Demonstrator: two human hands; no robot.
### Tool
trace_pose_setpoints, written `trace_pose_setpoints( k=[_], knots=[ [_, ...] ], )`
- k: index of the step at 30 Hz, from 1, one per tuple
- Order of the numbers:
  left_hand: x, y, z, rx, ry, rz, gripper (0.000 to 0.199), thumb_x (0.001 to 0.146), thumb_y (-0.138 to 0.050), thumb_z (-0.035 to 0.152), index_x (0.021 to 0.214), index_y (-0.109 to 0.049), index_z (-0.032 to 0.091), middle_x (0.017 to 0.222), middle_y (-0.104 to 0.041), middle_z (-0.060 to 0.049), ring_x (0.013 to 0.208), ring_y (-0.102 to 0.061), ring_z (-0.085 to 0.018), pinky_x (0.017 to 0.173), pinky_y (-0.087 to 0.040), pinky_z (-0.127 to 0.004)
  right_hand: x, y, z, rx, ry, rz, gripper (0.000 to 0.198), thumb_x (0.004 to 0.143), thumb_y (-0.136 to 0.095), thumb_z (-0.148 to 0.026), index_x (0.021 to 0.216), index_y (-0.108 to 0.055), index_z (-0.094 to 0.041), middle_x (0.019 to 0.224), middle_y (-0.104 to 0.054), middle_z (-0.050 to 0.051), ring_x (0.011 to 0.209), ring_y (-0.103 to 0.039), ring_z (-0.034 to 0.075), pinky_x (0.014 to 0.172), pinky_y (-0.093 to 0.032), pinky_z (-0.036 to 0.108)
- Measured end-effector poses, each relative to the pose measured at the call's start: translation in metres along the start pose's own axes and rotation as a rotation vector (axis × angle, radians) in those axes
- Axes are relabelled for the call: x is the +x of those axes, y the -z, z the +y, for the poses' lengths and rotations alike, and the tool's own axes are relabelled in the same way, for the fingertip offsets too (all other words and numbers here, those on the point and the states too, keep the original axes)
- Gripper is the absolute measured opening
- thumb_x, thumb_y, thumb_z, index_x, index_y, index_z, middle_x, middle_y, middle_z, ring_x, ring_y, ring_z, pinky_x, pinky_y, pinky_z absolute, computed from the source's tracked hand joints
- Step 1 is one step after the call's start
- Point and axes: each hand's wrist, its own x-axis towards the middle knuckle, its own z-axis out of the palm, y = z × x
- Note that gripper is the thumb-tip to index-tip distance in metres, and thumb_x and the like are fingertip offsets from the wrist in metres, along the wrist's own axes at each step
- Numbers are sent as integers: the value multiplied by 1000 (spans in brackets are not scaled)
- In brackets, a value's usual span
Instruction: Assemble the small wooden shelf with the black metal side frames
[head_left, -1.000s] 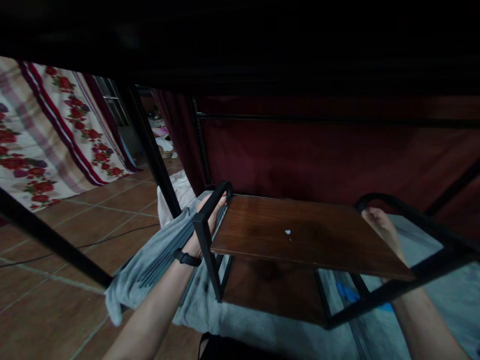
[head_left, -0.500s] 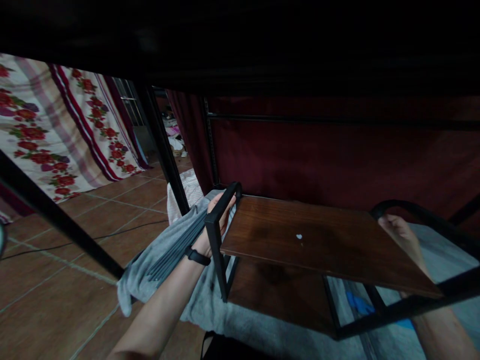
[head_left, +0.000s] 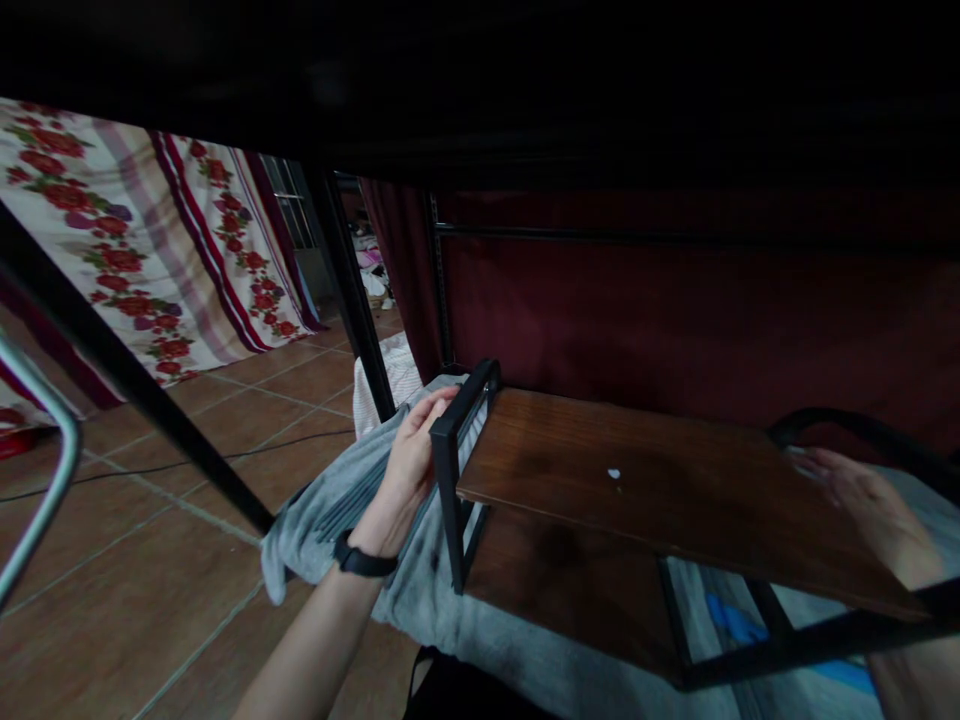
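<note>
A small two-tier shelf with black metal end frames and brown wooden boards (head_left: 570, 450) stands on grey cloth. My left hand (head_left: 411, 455), with a black band on the wrist, lies along the outer side of the left end frame (head_left: 447, 470), fingers stretched out against its top bar. Over the right end of the upper board is my right hand (head_left: 874, 505), blurred, its fingers pinched together near the curved bar of the right end frame (head_left: 847, 425). Something small and pale shows at those fingertips, too unclear to name. A small white fleck (head_left: 613, 473) lies on the upper board.
Thin grey rods (head_left: 345, 515) lie on the grey cloth (head_left: 289, 545) left of the shelf. Black posts (head_left: 356, 290) and a dark surface overhead surround the space. Behind hangs a maroon curtain (head_left: 637, 320). A blue item (head_left: 735, 620) shows below right. A cable crosses the tiled floor (head_left: 187, 540).
My left hand has come out from inside the left end frame to its outer side. My right hand has drawn back slightly from the right frame's curved bar. The view has shifted a little left.
</note>
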Motion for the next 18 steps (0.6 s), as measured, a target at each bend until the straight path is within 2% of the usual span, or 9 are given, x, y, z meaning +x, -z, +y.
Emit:
trace_pose_setpoints(
  k=[3, 5, 7, 9, 11, 14, 16, 18],
  knots=[
    [-41, 17, 10, 20, 0, 75, 39, 78, -74, 45, 107, -74, 20, 110, -74, -9, 103, -68, -24, 92, -54, -35, -36, 10, -17, 78, -63, 21, 23, 76, -69, -56, 90, -74, -38, 118, -68, 10, 123, -57, 34, 103, -44, 54],
    [-66, 23, 13, 52, -29, 99, 40, 78, -75, 48, 107, -74, 22, 110, -74, -8, 107, -67, -25, 96, -52, -36, -60, 16, -24, 146, -85, 60, 18, 79, -66, -53, 85, -74, -39, 120, -67, 9, 130, -51, 34, 113, -37, 55],
    [-82, 24, 13, 89, -44, 92, 40, 76, -76, 49, 107, -74, 23, 109, -75, -8, 110, -67, -25, 98, -51, -36, -78, 21, -25, 199, -110, 92, 16, 78, -67, -52, 80, -74, -38, 119, -67, 7, 135, -47, 34, 121, -28, 53],
    [-88, 22, 11, 106, -59, 65, 41, 74, -78, 49, 106, -74, 24, 108, -75, -8, 110, -66, -26, 99, -51, -37, -89, 25, -18, 215, -109, 112, 16, 77, -68, -50, 83, -75, -37, 117, -68, 4, 135, -47, 32, 123, -27, 49],
    [-88, 21, 5, 91, -92, 65, 40, 74, -78, 48, 106, -74, 25, 109, -75, -7, 110, -66, -26, 98, -51, -37, -94, 30, -3, 218, -77, 97, 18, 76, -71, -47, 90, -74, -36, 112, -69, 2, 127, -55, 30, 117, -38, 47],
    [-79, 31, -16, 69, -103, 136, 35, 77, -75, 48, 104, -74, 26, 111, -74, -5, 107, -67, -22, 95, -52, -33, -92, 37, 35, 167, -52, 71, 24, 73, -74, -45, 93, -72, -33, 98, -72, 0, 103, -66, 28, 91, -56, 43],
    [-74, 48, -40, 92, -40, 190, 33, 76, -75, 48, 99, -74, 25, 107, -74, -4, 101, -68, -20, 92, -53, -30, -92, 40, 69, 76, -85, 53, 23, 72, -73, -46, 89, -71, -31, 91, -72, -1, 93, -67, 26, 81, -58, 40],
    [-73, 71, -68, 181, 73, 224, 34, 69, -80, 46, 93, -75, 23, 96, -75, -4, 91, -69, -19, 84, -54, -28, -97, 40, 104, -47, -126, -5, 23, 69, -74, -46, 85, -71, -29, 87, -72, 0, 88, -67, 26, 78, -58, 41]
  ],
)
